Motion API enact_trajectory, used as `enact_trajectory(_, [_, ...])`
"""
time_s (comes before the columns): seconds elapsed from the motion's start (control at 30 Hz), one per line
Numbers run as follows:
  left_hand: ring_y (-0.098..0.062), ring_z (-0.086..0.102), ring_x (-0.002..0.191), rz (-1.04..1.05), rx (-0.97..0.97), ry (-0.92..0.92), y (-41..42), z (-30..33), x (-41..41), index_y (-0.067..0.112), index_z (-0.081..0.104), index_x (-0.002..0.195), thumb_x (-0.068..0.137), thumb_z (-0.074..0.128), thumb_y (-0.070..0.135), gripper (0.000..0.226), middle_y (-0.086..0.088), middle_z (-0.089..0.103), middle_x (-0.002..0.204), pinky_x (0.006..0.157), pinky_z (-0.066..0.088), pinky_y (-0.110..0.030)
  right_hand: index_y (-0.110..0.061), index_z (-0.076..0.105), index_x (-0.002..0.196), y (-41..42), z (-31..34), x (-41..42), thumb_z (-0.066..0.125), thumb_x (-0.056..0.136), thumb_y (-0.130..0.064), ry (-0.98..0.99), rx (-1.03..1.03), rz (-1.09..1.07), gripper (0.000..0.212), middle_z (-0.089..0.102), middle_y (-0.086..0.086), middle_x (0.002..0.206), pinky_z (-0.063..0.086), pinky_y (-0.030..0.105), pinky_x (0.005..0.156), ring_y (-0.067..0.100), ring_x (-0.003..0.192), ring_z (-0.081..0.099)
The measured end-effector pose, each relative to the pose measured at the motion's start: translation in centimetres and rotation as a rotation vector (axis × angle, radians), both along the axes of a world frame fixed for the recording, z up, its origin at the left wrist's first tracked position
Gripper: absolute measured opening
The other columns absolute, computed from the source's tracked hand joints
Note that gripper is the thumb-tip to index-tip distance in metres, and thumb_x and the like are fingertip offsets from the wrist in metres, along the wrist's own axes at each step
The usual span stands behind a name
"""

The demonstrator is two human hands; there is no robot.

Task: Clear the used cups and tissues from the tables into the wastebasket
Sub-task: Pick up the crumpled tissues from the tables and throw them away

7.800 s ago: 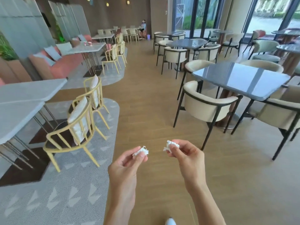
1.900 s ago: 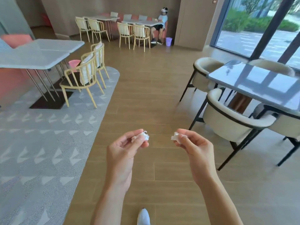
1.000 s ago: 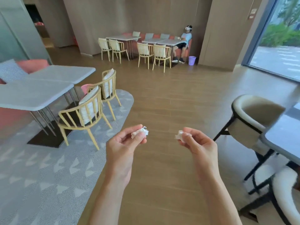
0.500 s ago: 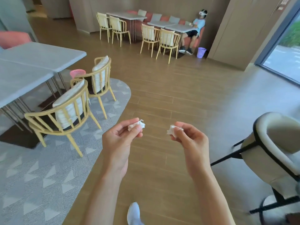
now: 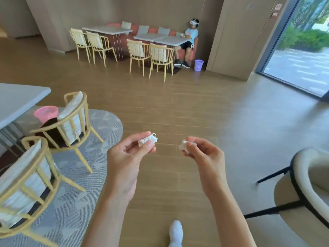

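A crumpled tissue (image 5: 148,140) is being pinched by the left hand (image 5: 127,155), another tissue wad (image 5: 183,146) by the right hand (image 5: 204,154). A pink wastebasket (image 5: 46,113) is being screened by yellow chairs (image 5: 71,122) at near left; a purple wastebasket (image 5: 198,65) is standing far right, bare wooden floor (image 5: 178,107) between.

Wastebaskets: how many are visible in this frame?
2: a pink wastebasket beside the near yellow chair at left; a purple wastebasket by the far wall. Others may be hidden.

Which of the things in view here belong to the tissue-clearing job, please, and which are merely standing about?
Belonging to the job:
- crumpled white tissue pinched in the left hand
- smaller white tissue wad pinched in the right hand
- pink mesh wastebasket beside the grey table
- lilac mesh wastebasket by the far wall

Just standing about:
- yellow spindle chairs
- cream armchair
- patterned grey rug
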State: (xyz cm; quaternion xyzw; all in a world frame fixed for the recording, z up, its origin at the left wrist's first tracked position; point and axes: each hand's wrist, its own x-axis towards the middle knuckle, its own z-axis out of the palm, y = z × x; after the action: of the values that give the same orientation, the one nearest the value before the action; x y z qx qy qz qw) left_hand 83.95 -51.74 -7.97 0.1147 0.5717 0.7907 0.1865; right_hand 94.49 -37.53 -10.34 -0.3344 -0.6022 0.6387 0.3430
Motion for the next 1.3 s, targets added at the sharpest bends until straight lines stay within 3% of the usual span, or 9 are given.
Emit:
enact_trajectory(0.23, [-0.015,0.07,0.075,0.075,-0.004,0.061,13.9,0.3,-14.2,0.008,0.077,0.101,0.085,0.073,-0.004,0.02,0.0,0.076,0.081,0.097,0.056,-0.037,-0.01,0.078,0.098,14.5,0.4,-15.7,0.07,0.092,-0.006,0.056,0.026,0.082,0.01,0.075,-0.001,0.077,0.058,0.049,0.096,0.012,0.072,0.071])
enact_trajectory(0.5, [-0.014,0.069,0.071,0.149,0.023,0.036,26.4,1.4,-28.9,0.008,0.077,0.098,0.084,0.073,-0.003,0.018,-0.005,0.076,0.08,0.087,0.061,-0.028,-0.014,0.078,0.095,28.2,2.3,-31.3,0.069,0.093,-0.008,0.007,0.033,0.192,0.011,0.076,-0.001,0.077,0.057,0.047,0.098,0.014,0.073,0.071])
enact_trajectory(0.67, [-0.016,0.07,0.073,0.182,0.022,0.002,32.6,0.0,-39.5,0.006,0.077,0.099,0.084,0.073,-0.003,0.018,-0.005,0.077,0.083,0.09,0.056,-0.033,-0.013,0.078,0.095,34.8,1.3,-42.6,0.069,0.093,-0.008,-0.005,0.044,0.22,0.01,0.076,0.001,0.078,0.056,0.049,0.1,0.016,0.074,0.071])
enact_trajectory(0.93, [-0.015,0.071,0.075,0.166,0.042,-0.011,42.1,-0.2,-61.3,0.008,0.077,0.1,0.084,0.074,-0.005,0.02,-0.005,0.078,0.084,0.089,0.057,-0.028,-0.013,0.078,0.094,43.1,1.3,-64.8,0.071,0.092,-0.006,0.006,0.051,0.252,0.01,0.078,0.004,0.083,0.054,0.056,0.098,0.016,0.074,0.071])
enact_trajectory(1.3, [-0.016,0.073,0.077,0.203,0.021,-0.001,52.8,0.8,-86.3,0.009,0.078,0.1,0.083,0.075,-0.003,0.021,-0.01,0.078,0.088,0.077,0.057,-0.017,-0.011,0.078,0.096,54.0,2.3,-90.5,0.07,0.093,-0.006,0.043,0.02,0.312,0.01,0.078,0.007,0.084,0.058,0.046,0.092,0.015,0.072,0.07])
